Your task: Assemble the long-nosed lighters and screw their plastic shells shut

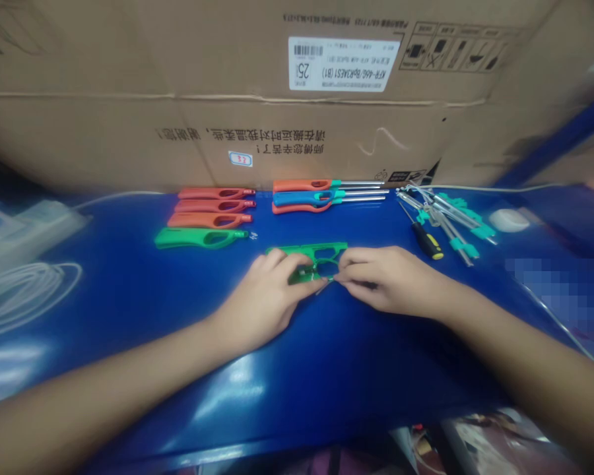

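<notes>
On the blue table, both hands meet at an opened green lighter body (327,249), its trigger loop showing between them. My left hand (272,287) is closed around its left part, fingers bent over the casing. At the loop's right end, my right hand (383,277) pinches with thumb and fingertips; a thin piece there is too blurred to make out. Behind my left hand lie a whole green lighter body (198,238) and several red-orange lighter bodies (210,220). Farther back are long-nosed lighters with metal tubes, among them a blue one (301,198).
A black and yellow screwdriver (428,242) lies to the right, beside a heap of metal tubes with teal ends (455,221) and a white rounded object (509,220). A coiled white cable (24,297) is at left. A cardboard wall (178,59) rises behind the table (287,389).
</notes>
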{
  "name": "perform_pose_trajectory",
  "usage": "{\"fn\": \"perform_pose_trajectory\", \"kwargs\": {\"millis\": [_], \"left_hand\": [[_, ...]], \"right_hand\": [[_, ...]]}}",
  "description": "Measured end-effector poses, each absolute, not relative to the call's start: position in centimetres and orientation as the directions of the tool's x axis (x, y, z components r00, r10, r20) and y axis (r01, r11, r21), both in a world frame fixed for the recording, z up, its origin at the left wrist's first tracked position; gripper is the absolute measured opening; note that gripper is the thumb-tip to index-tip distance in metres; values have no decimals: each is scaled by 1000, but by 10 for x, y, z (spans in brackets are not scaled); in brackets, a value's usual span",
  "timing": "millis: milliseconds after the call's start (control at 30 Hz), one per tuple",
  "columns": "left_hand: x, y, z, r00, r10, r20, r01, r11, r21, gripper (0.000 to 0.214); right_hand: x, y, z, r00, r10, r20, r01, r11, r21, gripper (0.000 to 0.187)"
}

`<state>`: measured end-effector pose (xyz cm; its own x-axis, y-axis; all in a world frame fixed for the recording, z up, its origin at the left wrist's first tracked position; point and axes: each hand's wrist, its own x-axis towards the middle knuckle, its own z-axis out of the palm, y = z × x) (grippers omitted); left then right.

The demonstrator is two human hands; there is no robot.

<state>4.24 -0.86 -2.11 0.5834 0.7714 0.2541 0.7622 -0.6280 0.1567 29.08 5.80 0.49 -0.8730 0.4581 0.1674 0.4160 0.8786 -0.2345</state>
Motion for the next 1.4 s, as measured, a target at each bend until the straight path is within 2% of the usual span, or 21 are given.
{"fn": "perform_pose_trajectory", "kwargs": {"millis": [100,367,533,733,1033,1400], "left_hand": [[43,-8,-21,584,770,257,762,-629,156,41],[43,-9,-21,585,772,250,763,-628,153,41],[43,-9,-20,584,773,248,765,-626,152,41],[42,-9,-22,584,768,262,760,-631,154,41],[43,-10,-23,509,805,305,765,-586,269,23],[41,-9,-24,546,774,321,738,-626,253,24]], "right_hand": [[291,58,5,-876,454,163,417,883,-217,18],[291,59,4,-869,463,172,397,862,-314,16],[290,59,5,-873,458,164,403,870,-283,17],[290,59,5,-871,468,150,407,858,-315,16],[290,59,7,-875,463,142,413,867,-280,16],[291,61,3,-879,443,178,389,880,-273,18]]}}
